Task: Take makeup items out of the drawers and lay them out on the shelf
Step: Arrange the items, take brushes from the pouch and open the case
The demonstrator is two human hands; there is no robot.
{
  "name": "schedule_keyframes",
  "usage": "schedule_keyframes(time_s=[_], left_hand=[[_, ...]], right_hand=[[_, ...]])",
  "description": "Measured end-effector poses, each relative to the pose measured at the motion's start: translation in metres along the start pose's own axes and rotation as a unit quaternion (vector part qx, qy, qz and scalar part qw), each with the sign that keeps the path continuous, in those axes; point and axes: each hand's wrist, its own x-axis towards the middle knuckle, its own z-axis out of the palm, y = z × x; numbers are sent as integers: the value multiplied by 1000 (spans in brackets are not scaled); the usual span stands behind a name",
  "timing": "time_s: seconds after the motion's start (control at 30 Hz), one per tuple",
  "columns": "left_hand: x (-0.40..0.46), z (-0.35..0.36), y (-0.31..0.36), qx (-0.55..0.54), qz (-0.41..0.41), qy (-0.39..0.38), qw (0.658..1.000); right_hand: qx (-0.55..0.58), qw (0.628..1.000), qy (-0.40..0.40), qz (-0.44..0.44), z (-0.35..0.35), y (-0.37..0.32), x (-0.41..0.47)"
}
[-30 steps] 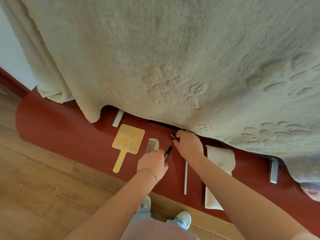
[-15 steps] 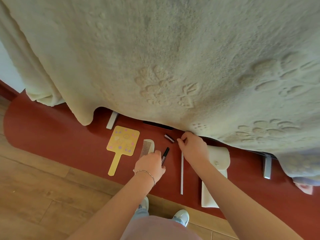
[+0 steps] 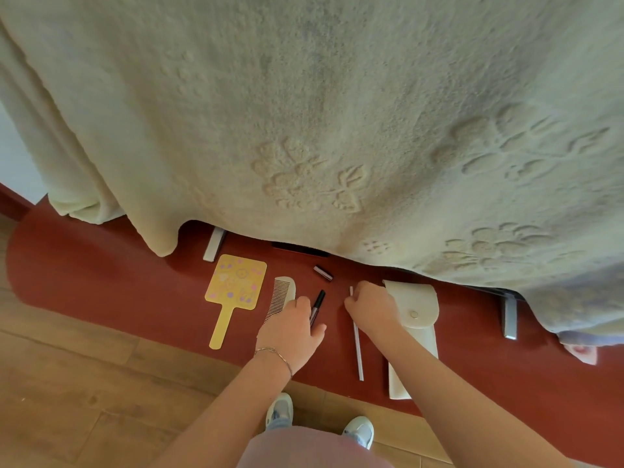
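Note:
On the red shelf point(image 3: 118, 292) lie a yellow hand mirror point(image 3: 234, 288), a white comb point(image 3: 282, 293), a small dark tube point(image 3: 323, 272), a thin white stick point(image 3: 358, 352) and a white pouch point(image 3: 413, 319). My left hand point(image 3: 290, 329) grips the lower end of a black makeup pen point(image 3: 318, 302), whose tip points away from me beside the comb. Curled over the upper part of the white stick, my right hand point(image 3: 371, 309) sits just left of the pouch. The small tube lies free, apart from both hands.
A cream blanket point(image 3: 337, 113) hangs over the shelf's back and hides what is behind it. Two silver bars point(image 3: 214, 244) point(image 3: 510, 317) and a dark flat object point(image 3: 300, 249) peek out under its hem. Wooden floor point(image 3: 67, 383) and my shoes point(image 3: 280, 410) are below.
My right hand let go of the small dark tube near the blanket's hem and drew back onto the white stick. My left hand stayed with the black pen.

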Motion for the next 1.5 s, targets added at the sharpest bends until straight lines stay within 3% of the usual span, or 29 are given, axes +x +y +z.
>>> schedule_keyframes(time_s=[0.3, 0.47, 0.63, 0.73, 0.83, 0.97, 1.5], left_hand=[[-16, 15, 13, -9, 59, 2, 998], [-23, 23, 15, -10, 65, -26, 998], [-24, 28, 19, -15, 67, -39, 997], [-22, 30, 24, -32, 63, -47, 996], [-20, 31, 32, -33, 66, -44, 996], [-19, 27, 40, -9, 69, -17, 997], [-28, 19, 42, 11, 70, 49, 996]], right_hand=[[5, 1000, 23, 18, 4, 4, -7], [46, 997, -16, 65, 7, 9, -10], [100, 991, -66, 59, 2, 13, -18], [230, 967, -85, 72, -7, 13, -27], [387, 915, -87, 79, -18, 12, -38], [483, 871, -59, 66, -26, 11, -47], [506, 859, 19, 77, -39, -4, -55]])
